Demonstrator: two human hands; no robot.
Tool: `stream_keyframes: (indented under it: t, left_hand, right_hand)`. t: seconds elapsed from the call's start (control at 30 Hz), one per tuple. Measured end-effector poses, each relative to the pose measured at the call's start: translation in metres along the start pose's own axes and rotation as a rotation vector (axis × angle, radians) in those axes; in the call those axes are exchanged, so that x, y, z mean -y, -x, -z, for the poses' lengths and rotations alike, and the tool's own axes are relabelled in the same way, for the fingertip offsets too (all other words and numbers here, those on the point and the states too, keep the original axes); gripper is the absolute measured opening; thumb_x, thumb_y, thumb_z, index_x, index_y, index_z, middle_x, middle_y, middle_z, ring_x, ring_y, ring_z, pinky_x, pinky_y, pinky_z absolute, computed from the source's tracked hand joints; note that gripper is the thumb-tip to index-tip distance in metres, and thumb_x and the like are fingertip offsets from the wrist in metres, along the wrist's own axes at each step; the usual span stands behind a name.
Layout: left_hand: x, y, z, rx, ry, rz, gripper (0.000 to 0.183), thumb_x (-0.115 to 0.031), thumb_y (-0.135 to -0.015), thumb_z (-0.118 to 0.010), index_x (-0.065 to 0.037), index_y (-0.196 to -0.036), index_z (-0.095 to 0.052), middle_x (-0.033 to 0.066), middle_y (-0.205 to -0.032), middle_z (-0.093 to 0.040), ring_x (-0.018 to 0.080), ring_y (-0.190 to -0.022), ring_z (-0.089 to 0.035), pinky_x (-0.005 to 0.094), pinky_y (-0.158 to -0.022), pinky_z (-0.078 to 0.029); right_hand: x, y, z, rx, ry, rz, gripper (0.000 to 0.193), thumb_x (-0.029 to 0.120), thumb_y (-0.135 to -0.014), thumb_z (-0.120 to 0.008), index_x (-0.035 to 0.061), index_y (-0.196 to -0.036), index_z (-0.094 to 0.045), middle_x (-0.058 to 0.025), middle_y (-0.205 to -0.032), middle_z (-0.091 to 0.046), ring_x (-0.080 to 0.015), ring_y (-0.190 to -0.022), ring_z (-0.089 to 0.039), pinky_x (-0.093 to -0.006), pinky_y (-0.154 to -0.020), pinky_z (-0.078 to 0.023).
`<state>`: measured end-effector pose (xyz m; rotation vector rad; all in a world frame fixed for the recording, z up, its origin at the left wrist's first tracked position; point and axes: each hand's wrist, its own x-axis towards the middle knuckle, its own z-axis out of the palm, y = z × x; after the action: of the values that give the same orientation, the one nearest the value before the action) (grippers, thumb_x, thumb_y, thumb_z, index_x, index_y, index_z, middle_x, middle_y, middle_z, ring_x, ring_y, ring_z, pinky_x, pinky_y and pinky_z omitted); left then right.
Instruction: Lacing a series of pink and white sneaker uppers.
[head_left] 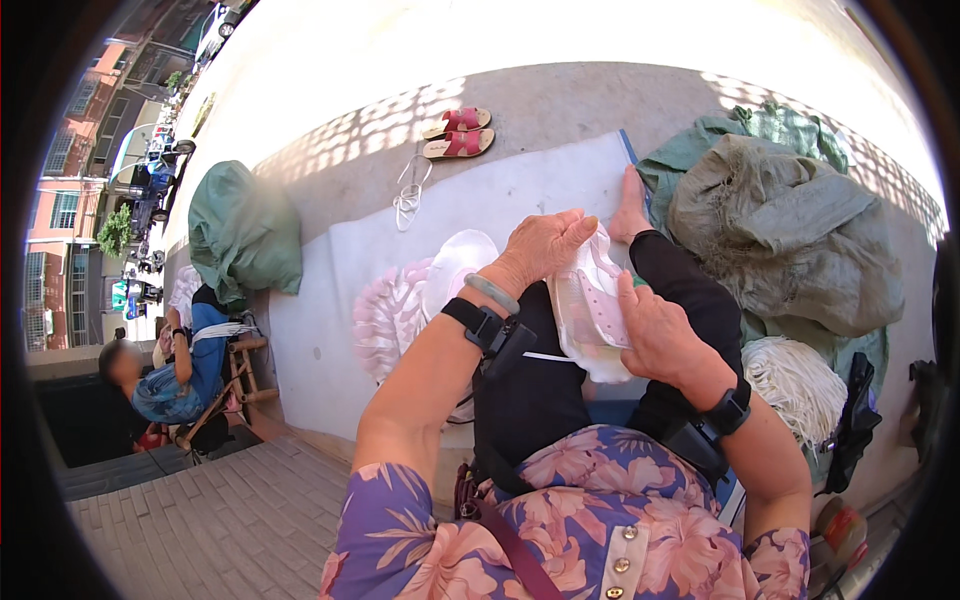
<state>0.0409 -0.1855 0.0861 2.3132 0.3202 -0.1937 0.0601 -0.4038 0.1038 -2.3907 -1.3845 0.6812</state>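
A white and pale pink shoe upper (592, 308) with a row of eyelets lies across my lap, over my black trousers. At its far end, my left hand (548, 246) is closed on it, the thumb against the fingers. My right hand (658, 330) grips its near right side with the thumb raised; the other fingertips are partly hidden. From the upper's near left side a thin white strip (548, 357) sticks out. Left of my lap, a row of similar pink and white uppers (392, 312) rests on a pale sheet (330, 265).
A bundle of white laces (793, 388) lies at my right, near big green-grey sacks (785, 235). Ahead are red sandals (460, 133) and a loose white lace (408, 198). At the left stand a full green sack (243, 230) and a seated person (170, 385).
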Motion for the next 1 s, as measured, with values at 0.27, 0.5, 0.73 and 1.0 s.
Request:
stream_keyframes:
  t: [0.27,0.5,0.73,1.0]
  left_hand:
    - [0.002,-0.040,0.017,0.390,0.401,0.329,0.084,-0.074,-0.078,-0.027,0.000,-0.097,-0.064,0.0167,-0.086,-0.063,0.0268,-0.087,-0.061,0.0340,-0.075,-0.049]
    - [0.024,-0.014,0.028,-0.131,0.436,0.358,0.045,-0.045,-0.084,-0.053,-0.002,-0.071,-0.060,0.0064,-0.066,-0.060,0.0134,-0.055,-0.059,0.0250,-0.052,-0.049]
    - [0.123,0.119,-0.014,-0.427,0.498,0.357,0.024,-0.020,-0.088,-0.052,0.001,-0.094,-0.061,0.0035,-0.080,-0.061,0.0079,-0.073,-0.056,0.0219,-0.068,-0.047]
    - [0.113,0.191,-0.023,-0.259,0.161,0.088,0.023,-0.019,-0.089,-0.048,0.002,-0.089,-0.058,0.0078,-0.072,-0.058,0.0181,-0.066,-0.055,0.0281,-0.062,-0.043]
  right_hand:
    - [0.008,0.003,0.005,-0.116,0.006,0.177,0.082,0.009,-0.059,-0.061,-0.0112,-0.129,-0.022,-0.0235,-0.101,-0.046,-0.0348,-0.087,-0.053,-0.0388,-0.071,-0.048]
    - [-0.029,0.031,-0.038,-0.377,-0.391,-0.164,0.086,0.021,-0.064,-0.061,-0.0091,-0.132,-0.016,-0.0266,-0.111,-0.042,-0.0405,-0.098,-0.049,-0.0412,-0.081,-0.044]
    - [-0.028,0.039,-0.037,-0.119,-0.228,-0.309,0.078,0.030,-0.070,-0.058,-0.0107,-0.129,-0.026,-0.0253,-0.107,-0.050,-0.0368,-0.097,-0.052,-0.0400,-0.081,-0.043]
    - [-0.031,0.039,-0.046,-0.138,-0.201,-0.312,0.073,0.034,-0.072,-0.054,-0.0112,-0.125,-0.031,-0.0271,-0.099,-0.056,-0.0376,-0.089,-0.057,-0.0417,-0.076,-0.045]
